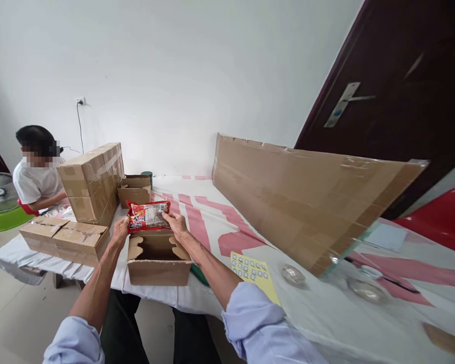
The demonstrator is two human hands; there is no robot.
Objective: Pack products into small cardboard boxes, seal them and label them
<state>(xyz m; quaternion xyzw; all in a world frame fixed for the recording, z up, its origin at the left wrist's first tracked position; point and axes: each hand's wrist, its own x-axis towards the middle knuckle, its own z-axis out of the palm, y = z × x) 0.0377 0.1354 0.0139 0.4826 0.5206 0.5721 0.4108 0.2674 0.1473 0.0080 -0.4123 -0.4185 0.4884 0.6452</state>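
A red snack packet (pixel 148 216) with a clear window is held flat between both hands, just above an open brown cardboard box (pixel 158 259) at the table's near edge. My left hand (pixel 119 230) grips the packet's left end, fingers closed on it. At the packet's right end, my right hand (pixel 175 222) pinches it. The box's flaps stand open and its inside looks dark; I cannot tell what it holds.
Sealed cartons are stacked (pixel 93 181) at the left, with two flat ones (pixel 66 239) before them and another open box (pixel 135 189) behind. A large cardboard sheet (pixel 299 197) leans at the right. A yellow sticker sheet (pixel 252 270) and tape rolls (pixel 292 274) lie nearby. Another person (pixel 36 174) sits at the far left.
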